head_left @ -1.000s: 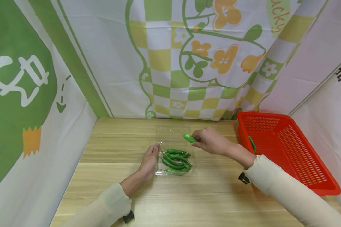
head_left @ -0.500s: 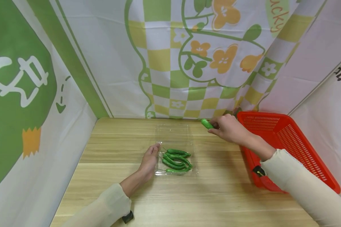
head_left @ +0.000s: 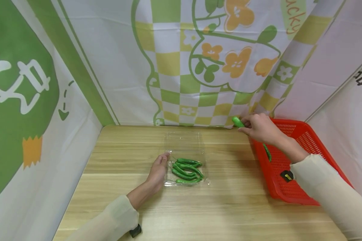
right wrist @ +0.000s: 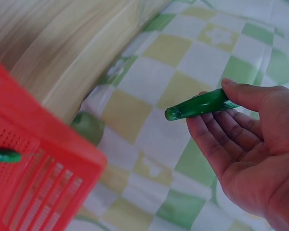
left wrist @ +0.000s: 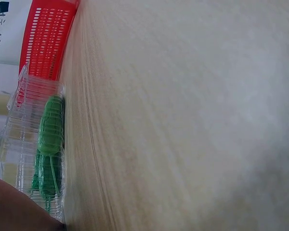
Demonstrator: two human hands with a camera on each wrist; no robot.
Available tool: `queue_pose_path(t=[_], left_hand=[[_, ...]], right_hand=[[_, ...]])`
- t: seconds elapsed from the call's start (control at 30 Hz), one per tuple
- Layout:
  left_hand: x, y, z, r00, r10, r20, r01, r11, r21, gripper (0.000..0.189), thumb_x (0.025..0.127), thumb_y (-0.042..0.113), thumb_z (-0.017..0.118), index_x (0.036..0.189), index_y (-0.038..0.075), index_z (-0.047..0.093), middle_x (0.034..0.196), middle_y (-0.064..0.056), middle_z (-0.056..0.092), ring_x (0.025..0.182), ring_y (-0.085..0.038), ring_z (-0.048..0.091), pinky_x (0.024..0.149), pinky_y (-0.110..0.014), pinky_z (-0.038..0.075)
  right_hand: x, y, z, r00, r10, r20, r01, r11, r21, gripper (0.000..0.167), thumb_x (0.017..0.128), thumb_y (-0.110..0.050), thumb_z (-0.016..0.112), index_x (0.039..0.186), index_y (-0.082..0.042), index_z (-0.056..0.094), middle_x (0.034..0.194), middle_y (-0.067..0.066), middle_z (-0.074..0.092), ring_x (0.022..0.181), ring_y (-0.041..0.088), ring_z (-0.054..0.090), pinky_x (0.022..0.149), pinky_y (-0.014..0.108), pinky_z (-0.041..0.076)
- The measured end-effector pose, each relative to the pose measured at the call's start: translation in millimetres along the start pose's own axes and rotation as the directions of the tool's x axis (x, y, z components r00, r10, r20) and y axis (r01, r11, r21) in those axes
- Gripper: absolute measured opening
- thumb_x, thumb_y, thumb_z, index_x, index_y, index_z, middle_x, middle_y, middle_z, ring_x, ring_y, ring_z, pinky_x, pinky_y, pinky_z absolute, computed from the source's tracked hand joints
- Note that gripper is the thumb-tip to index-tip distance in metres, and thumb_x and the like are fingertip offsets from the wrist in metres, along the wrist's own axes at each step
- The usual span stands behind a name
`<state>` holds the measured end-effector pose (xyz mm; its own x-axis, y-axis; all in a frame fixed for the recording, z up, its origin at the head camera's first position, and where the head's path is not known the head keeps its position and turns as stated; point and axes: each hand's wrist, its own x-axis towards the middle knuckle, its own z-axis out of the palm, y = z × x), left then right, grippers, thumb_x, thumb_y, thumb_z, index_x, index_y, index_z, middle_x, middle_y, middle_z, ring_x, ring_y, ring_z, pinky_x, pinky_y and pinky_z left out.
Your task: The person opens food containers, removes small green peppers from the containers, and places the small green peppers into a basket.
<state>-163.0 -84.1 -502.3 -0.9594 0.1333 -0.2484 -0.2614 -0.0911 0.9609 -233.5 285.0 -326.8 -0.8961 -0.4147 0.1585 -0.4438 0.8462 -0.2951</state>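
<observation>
My right hand (head_left: 260, 127) pinches a green chili pepper (head_left: 237, 122) in the air, by the near left rim of the red basket. In the right wrist view the pepper (right wrist: 202, 105) lies between thumb and fingertips, its blunt end sticking out. On the table, a clear plastic clamshell box (head_left: 205, 177) stands with its lid (head_left: 184, 140) folded back. Several green chili peppers (head_left: 185, 170) lie side by side in its base. At the box's left side, my left hand (head_left: 157, 170) grips the edge near the hinge. The left wrist view shows the box wall (left wrist: 26, 115) from the side.
A red plastic basket (head_left: 271, 187) with slotted walls stands at the table's right. One green chili pepper (head_left: 267, 152) lies inside it by the left wall. A printed cloth (head_left: 184, 83) hangs behind the wooden table (head_left: 123, 150).
My right hand has carried the chili pepper away from the box, rightward and back toward the red basket. My left hand and the box have stayed put.
</observation>
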Motion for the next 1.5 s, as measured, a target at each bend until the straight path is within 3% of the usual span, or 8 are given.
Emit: queue_pose_path(t=[0.2, 0.37, 0.57, 0.8, 1.03, 1.13, 1.37, 1.5], left_hand=[[-1.2, -1.0, 0.6, 1.0, -0.001, 0.005, 0.001, 1.0, -0.018, 0.049, 0.117, 0.017, 0.025, 0.161, -0.004, 0.03, 0.172, -0.025, 0.022, 0.161, -0.044, 0.015, 0.132, -0.059, 0.011], [-2.2, -1.3, 0.0, 1.0, 0.005, 0.009, -0.005, 1.0, -0.021, 0.049, 0.117, 0.018, 0.025, 0.161, -0.003, 0.03, 0.172, -0.025, 0.022, 0.161, -0.044, 0.014, 0.132, -0.059, 0.01], [-1.9, -0.7, -1.8, 1.0, -0.001, 0.001, 0.001, 1.0, -0.01, 0.048, 0.117, 0.018, 0.025, 0.16, -0.003, 0.031, 0.172, -0.025, 0.022, 0.161, -0.044, 0.014, 0.132, -0.06, 0.01], [-1.1, 1.0, -0.8, 1.0, 0.004, 0.007, -0.004, 1.0, -0.015, 0.048, 0.117, 0.018, 0.024, 0.16, -0.004, 0.03, 0.172, -0.026, 0.021, 0.161, -0.044, 0.014, 0.132, -0.06, 0.01], [-1.1, 0.2, -0.2, 1.0, 0.003, 0.008, -0.003, 1.0, -0.014, 0.048, 0.117, 0.018, 0.025, 0.16, -0.003, 0.031, 0.172, -0.026, 0.02, 0.161, -0.045, 0.012, 0.132, -0.061, 0.009], [-1.1, -0.7, 0.0, 1.0, 0.003, 0.006, -0.003, 1.0, -0.016, 0.048, 0.117, 0.018, 0.025, 0.16, -0.003, 0.031, 0.172, -0.026, 0.02, 0.161, -0.045, 0.012, 0.132, -0.061, 0.009], [-0.8, -2.4, 0.2, 1.0, 0.006, 0.003, -0.006, 1.0, -0.022, 0.048, 0.117, 0.018, 0.024, 0.16, -0.004, 0.03, 0.172, -0.026, 0.02, 0.161, -0.045, 0.013, 0.132, -0.06, 0.009], [-0.7, -2.6, 0.2, 1.0, 0.008, 0.003, -0.008, 1.0, -0.026, 0.048, 0.117, 0.018, 0.024, 0.16, -0.004, 0.03, 0.172, -0.027, 0.021, 0.161, -0.045, 0.013, 0.132, -0.06, 0.009]], right_hand=[[-4.9, 20, -12, 0.997, 0.072, 0.012, -0.072, 0.997, 0.01, 0.026, 0.095, -0.013, 0.081, 0.11, 0.008, 0.077, 0.091, 0.016, 0.079, 0.079, 0.024, 0.075, 0.064, 0.034, 0.061], [-7.5, 38, -20, 0.993, 0.119, 0.012, -0.119, 0.993, 0.016, 0.019, 0.096, -0.012, 0.079, 0.102, 0.006, 0.078, 0.083, 0.012, 0.078, 0.063, 0.015, 0.064, 0.052, 0.023, 0.048], [-14.5, 64, -20, 0.984, 0.174, 0.024, -0.175, 0.984, 0.044, 0.014, 0.096, -0.01, 0.078, 0.098, 0.003, 0.076, 0.077, 0.006, 0.072, 0.062, 0.014, 0.056, 0.054, 0.024, 0.045], [-25.8, 95, -18, 0.974, 0.224, 0.015, -0.224, 0.975, -0.007, 0.026, 0.095, -0.017, 0.079, 0.097, 0.009, 0.074, 0.089, 0.019, 0.076, 0.075, 0.026, 0.068, 0.067, 0.039, 0.056], [-33.3, 117, -15, 0.959, 0.284, 0.011, -0.282, 0.956, -0.078, 0.03, 0.091, -0.024, 0.081, 0.073, -0.006, 0.064, 0.066, -0.001, 0.059, 0.063, 0.02, 0.049, 0.058, 0.033, 0.041], [-36.4, 125, -13, 0.956, 0.294, 0.019, -0.291, 0.953, -0.087, 0.031, 0.09, -0.023, 0.081, 0.069, -0.007, 0.066, 0.061, -0.006, 0.057, 0.061, 0.018, 0.047, 0.057, 0.033, 0.039], [-41.0, 138, -6, 0.93, 0.354, 0.099, -0.351, 0.935, -0.051, 0.048, 0.092, -0.019, 0.078, 0.053, -0.016, 0.049, 0.052, -0.011, 0.034, 0.053, 0.009, 0.028, 0.051, 0.025, 0.022], [-42.2, 144, -3, 0.912, 0.379, 0.158, -0.377, 0.925, -0.042, 0.049, 0.091, -0.021, 0.079, 0.052, -0.016, 0.051, 0.052, -0.012, 0.034, 0.053, 0.008, 0.027, 0.051, 0.025, 0.023]])
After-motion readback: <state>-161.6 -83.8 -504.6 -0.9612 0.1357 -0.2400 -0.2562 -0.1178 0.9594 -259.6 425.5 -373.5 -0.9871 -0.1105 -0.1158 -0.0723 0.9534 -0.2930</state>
